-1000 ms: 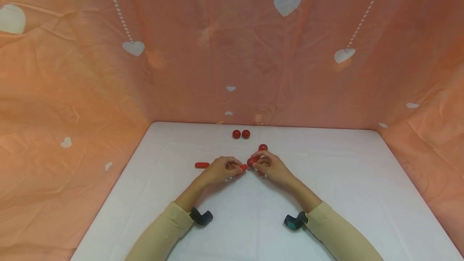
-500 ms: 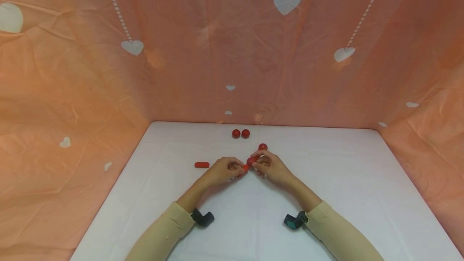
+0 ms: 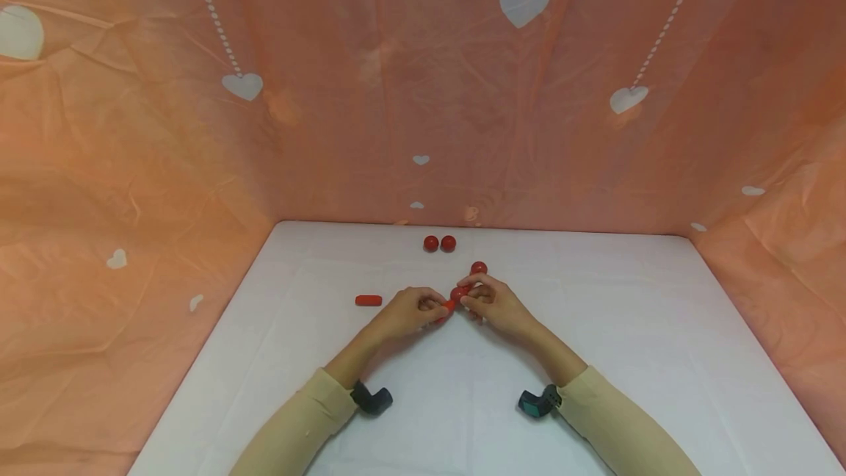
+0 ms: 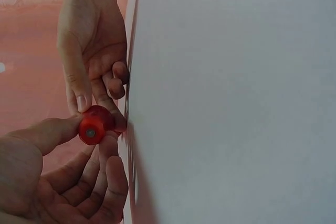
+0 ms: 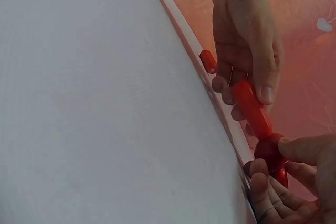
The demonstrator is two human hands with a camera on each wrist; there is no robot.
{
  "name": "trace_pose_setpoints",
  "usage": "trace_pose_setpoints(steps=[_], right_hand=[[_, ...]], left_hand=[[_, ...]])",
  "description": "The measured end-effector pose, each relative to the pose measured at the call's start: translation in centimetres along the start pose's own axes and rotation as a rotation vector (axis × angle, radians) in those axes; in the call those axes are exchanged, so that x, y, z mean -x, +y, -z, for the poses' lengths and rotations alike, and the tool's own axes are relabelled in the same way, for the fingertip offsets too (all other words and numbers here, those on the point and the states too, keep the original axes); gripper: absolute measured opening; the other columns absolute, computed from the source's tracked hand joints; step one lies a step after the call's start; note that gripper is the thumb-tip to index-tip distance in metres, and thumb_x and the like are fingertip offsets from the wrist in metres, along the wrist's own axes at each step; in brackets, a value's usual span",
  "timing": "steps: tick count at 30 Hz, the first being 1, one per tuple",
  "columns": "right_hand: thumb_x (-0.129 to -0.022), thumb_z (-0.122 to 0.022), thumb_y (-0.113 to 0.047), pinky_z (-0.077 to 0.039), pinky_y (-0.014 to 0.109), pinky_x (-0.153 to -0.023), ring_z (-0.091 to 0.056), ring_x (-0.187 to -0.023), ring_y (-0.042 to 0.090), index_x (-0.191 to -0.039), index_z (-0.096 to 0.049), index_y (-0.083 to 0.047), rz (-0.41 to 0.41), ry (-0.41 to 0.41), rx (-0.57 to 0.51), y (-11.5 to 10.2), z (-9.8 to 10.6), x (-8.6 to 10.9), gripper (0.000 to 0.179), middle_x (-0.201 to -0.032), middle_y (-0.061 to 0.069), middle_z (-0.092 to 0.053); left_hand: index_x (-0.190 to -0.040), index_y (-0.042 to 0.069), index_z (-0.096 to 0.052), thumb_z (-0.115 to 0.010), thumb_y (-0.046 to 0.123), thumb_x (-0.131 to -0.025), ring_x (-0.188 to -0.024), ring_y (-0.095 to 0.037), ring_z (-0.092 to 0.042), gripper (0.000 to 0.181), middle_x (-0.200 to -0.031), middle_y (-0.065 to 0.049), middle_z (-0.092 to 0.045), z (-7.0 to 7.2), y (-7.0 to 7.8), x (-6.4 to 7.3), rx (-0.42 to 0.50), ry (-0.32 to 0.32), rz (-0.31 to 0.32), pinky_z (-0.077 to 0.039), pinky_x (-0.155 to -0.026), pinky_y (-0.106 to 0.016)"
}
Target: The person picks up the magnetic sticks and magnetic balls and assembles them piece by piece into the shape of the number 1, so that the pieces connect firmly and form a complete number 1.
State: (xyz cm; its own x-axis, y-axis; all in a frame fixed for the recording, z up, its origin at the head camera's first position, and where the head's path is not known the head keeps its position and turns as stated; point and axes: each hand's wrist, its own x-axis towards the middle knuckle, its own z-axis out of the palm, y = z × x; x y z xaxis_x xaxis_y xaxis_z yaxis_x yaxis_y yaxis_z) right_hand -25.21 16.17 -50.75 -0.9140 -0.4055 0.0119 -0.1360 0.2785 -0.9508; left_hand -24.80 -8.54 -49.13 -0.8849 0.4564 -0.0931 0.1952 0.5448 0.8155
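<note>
- Both forearms reach in from the near edge and angle toward each other, the hands meeting over the middle of the white table (image 3: 463,402).
- The left hand (image 3: 406,308) is bent inward, back of the hand up, thumb and forefinger pinching the held rod (image 5: 252,108), a red bar; its other fingers curl loosely beneath.
- The right hand (image 3: 501,308) mirrors it, thumb and fingers closed on the gripped ball (image 5: 269,149), a dark red sphere.
- The held rod slants between the hands, its end touching the gripped ball (how firmly they are joined, I cannot tell).
- Four red balls in all: the gripped ball, the outer ball (image 3: 479,268) just beyond the right fingertips, and the back pair (image 3: 430,243), two side by side near the table's far edge.
- Three red rods: the held rod, the half-hidden rod (image 5: 281,176) on the other side of the gripped ball (right fingers cover part of it), and the loose rod (image 3: 369,300) lying to the left of the left hand.
- Two pale sleeves, and two dark wrist cameras (image 3: 373,400), one per wrist.
</note>
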Motion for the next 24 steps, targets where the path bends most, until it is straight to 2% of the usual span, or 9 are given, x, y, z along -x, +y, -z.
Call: trace_pose_setpoints(steps=[24], right_hand=[[-0.106,-0.068,-0.009,-0.055,0.025,-0.065,-0.066,-0.077,0.02,-0.132,-0.064,-0.003,0.012,-0.008,-0.031,0.2,0.04,-0.12,0.028,-0.102,0.018,-0.075]], left_hand=[[-0.122,0.006,-0.076,-0.076,0.029,-0.102,-0.077,-0.012,-0.066,0.03,-0.092,0.003,-0.076,-0.36,0.24,0.12,-0.013,0.007,-0.007,-0.056,-0.067,-0.026]])
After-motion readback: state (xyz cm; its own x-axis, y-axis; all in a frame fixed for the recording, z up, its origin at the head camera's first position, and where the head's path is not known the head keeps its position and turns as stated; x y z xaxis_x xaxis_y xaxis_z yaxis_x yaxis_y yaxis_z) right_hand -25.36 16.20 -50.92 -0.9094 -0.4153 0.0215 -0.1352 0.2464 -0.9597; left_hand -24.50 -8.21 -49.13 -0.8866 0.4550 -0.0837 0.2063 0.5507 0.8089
